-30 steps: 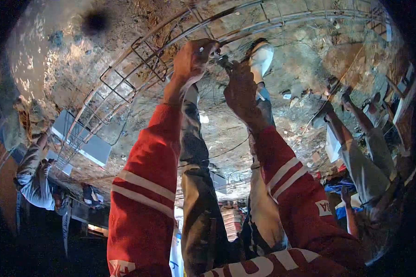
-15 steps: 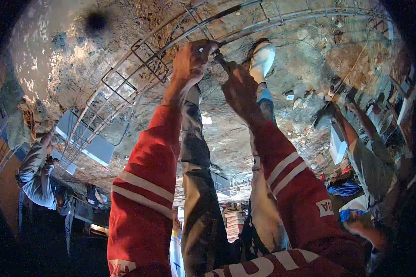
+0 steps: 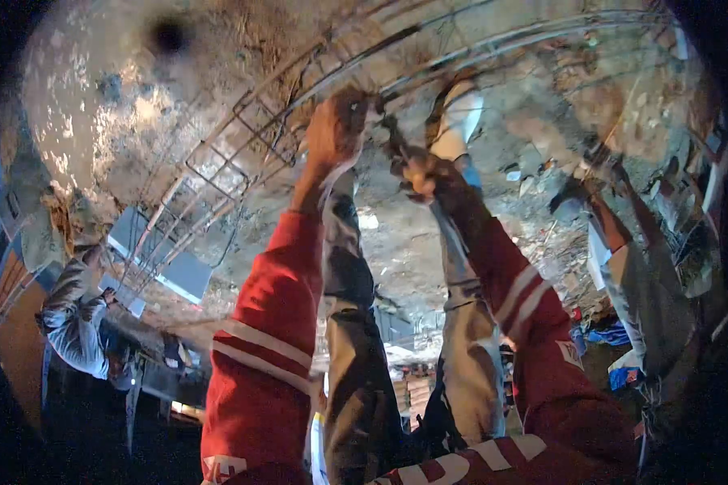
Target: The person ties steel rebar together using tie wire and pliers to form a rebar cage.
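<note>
A long steel rebar cage (image 3: pixel 461 61), with long bars and square ties, curves across the ground in front of me. My left hand (image 3: pixel 337 125) is closed at the near side of the cage; what its fingers pinch is hidden and blurred. My right hand (image 3: pixel 430 176) is wrapped round a dark narrow hand tool (image 3: pixel 394 133), whose exact kind is blurred. The tool points up and left, its tip close to the left fingers and the bars. A pale shoe (image 3: pixel 463 113) on my foot stands just beyond the right hand.
Grey block-like pieces (image 3: pixel 184 277) lie by the cage's left end. A person (image 3: pixel 77 319) crouches at far left, and another person's leg (image 3: pixel 609 228) shows at right. Rubble covers the ground at right. Stacked bricks (image 3: pixel 418 394) appear low between my legs.
My right hand has drawn back toward me and slightly right with the tool, and has turned over. The left hand stays at the cage, a little lower in view. The whole view has shifted slightly.
</note>
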Demonstrator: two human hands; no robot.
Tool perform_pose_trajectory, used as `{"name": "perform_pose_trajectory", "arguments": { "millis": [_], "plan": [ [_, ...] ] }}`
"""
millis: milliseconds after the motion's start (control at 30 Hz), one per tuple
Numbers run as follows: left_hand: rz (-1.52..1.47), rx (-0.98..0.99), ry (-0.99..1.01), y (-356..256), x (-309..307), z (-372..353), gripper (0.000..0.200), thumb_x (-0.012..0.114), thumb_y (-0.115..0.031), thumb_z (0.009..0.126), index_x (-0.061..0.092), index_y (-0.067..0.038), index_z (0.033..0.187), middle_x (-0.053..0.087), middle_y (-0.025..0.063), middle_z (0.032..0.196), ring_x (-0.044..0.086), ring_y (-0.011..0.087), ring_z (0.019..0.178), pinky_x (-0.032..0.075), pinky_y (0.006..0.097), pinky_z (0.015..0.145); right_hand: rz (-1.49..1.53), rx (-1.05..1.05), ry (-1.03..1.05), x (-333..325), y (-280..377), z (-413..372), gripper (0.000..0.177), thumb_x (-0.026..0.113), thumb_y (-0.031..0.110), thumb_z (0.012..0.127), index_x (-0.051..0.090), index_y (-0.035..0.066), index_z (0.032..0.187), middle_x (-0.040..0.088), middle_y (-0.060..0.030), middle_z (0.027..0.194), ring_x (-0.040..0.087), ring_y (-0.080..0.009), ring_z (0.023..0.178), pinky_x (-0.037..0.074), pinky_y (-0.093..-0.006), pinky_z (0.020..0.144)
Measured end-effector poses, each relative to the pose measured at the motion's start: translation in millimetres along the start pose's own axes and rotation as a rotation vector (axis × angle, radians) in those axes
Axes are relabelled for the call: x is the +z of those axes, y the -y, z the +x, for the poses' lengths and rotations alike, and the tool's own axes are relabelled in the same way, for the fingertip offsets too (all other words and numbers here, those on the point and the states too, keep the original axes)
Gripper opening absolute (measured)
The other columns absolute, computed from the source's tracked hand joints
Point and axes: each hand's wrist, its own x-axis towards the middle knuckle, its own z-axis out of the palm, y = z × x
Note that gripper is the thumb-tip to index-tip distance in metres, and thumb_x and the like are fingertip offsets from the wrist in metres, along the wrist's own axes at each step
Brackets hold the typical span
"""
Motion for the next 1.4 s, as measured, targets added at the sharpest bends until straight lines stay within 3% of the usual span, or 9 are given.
{"name": "perform_pose_trajectory", "arguments": {
  "millis": [133, 367, 400, 500, 667, 733, 1133, 1267, 1400],
  "plan": [
    [0.065, 0.038, -0.025, 18.2, -0.3, 7.8, 0.028, 0.053, -0.036, 0.094, 0.069, -0.013, 0.099, 0.066, 0.0158, 0.094, 0.063, 0.0393, 0.085, 0.049, 0.0477, 0.07, -0.672, 0.265, -0.202, 38.4, 23.7, 17.5, 0.043, 0.07, 0.03, 0.082, 0.052, 0.006, 0.113, 0.063, -0.0079, 0.089, 0.062, -0.0187, 0.07, 0.05, -0.0333, 0.059],
    [0.141, -0.2, 0.043, 7.5, 3.8, 2.9, 0.025, 0.054, -0.034, 0.093, 0.065, -0.014, 0.102, 0.065, 0.0177, 0.094, 0.062, 0.0419, 0.086, 0.049, 0.0496, 0.07, -1.974, -0.403, -0.684, 84.7, 14.6, -35.6, 0.029, 0.058, 0.013, 0.091, 0.056, -0.004, 0.114, 0.063, -0.0159, 0.094, 0.065, -0.0311, 0.088, 0.053, -0.0403, 0.074],
    [0.071, -0.04, 0.041, 17.3, 5.0, 5.2, 0.023, 0.054, -0.032, 0.093, 0.064, -0.013, 0.103, 0.065, 0.0185, 0.093, 0.062, 0.0422, 0.086, 0.049, 0.0501, 0.07, -1.972, -0.396, -0.679, 86.1, 16.8, -38.5, 0.029, 0.058, 0.013, 0.091, 0.056, -0.004, 0.114, 0.063, -0.0159, 0.094, 0.065, -0.0311, 0.088, 0.053, -0.0403, 0.074],
    [0.03, 0.128, -0.047, 40.2, 16.7, 0.4, 0.022, 0.053, -0.028, 0.091, 0.063, -0.012, 0.103, 0.065, 0.019, 0.094, 0.062, 0.0424, 0.087, 0.048, 0.0501, 0.07, 0.043, 0.359, -0.217, 68.8, 35.4, -35.7, 0.032, 0.066, 0.026, 0.09, 0.06, 0.003, 0.111, 0.063, -0.0076, 0.086, 0.061, -0.0161, 0.066, 0.051, -0.032, 0.057],
    [0.035, 0.007, 0.047, 26.4, 6.1, 5.9, 0.029, 0.053, -0.033, 0.091, 0.062, -0.013, 0.11, 0.066, 0.0182, 0.094, 0.062, 0.0414, 0.091, 0.048, 0.0486, 0.074, -0.387, 0.449, -0.31, 80.9, 37.2, -23.2, 0.047, 0.07, 0.026, 0.082, 0.048, 0.006, 0.119, 0.056, -0.0038, 0.075, 0.055, -0.0168, 0.057, 0.046, -0.0352, 0.052],
    [0.126, -0.127, 0.148, 26.3, 8.4, 9.1, 0.025, 0.048, -0.014, 0.091, 0.064, -0.01, 0.111, 0.065, 0.0155, 0.101, 0.062, 0.0361, 0.094, 0.048, 0.0438, 0.078, -1.766, 0.254, -0.604, 85.8, 31.1, -21.5, 0.055, 0.071, 0.021, 0.08, 0.042, 0.002, 0.123, 0.058, -0.011, 0.079, 0.061, -0.0322, 0.065, 0.049, -0.0458, 0.059],
    [0.127, 0.086, 0.032, 20.7, 4.9, 3.7, 0.028, 0.049, -0.026, 0.095, 0.066, -0.008, 0.107, 0.065, 0.0162, 0.092, 0.063, 0.0344, 0.091, 0.049, 0.0407, 0.075, -1.748, 0.0, -0.823, 32.1, 9.7, -1.4, 0.046, 0.064, 0.011, 0.069, 0.058, 0.0, 0.113, 0.06, -0.0182, 0.099, 0.06, -0.0342, 0.096, 0.049, -0.0464, 0.076],
    [0.004, -0.138, 0.059, -12.3, -7.6, 8.7, 0.034, 0.056, -0.035, 0.093, 0.066, -0.003, 0.096, 0.064, 0.0179, 0.081, 0.063, 0.0341, 0.079, 0.047, 0.0395, 0.072, -1.889, -0.827, -0.517, -63.0, -19.5, 48.7, 0.039, 0.065, 0.01, 0.068, 0.064, 0.003, 0.106, 0.064, -0.0195, 0.1, 0.064, -0.0362, 0.09, 0.051, -0.0416, 0.076],
    [0.119, -0.164, -0.045, 5.7, 3.6, 2.0, 0.038, 0.054, -0.042, 0.093, 0.069, -0.008, 0.096, 0.064, 0.0166, 0.087, 0.062, 0.0406, 0.084, 0.047, 0.0444, 0.069, -1.564, -0.74, -0.511, -56.8, -17.8, 73.2, 0.038, 0.064, 0.01, 0.072, 0.062, 0.001, 0.108, 0.067, -0.017, 0.094, 0.065, -0.0341, 0.083, 0.052, -0.0393, 0.072]
  ]
}}
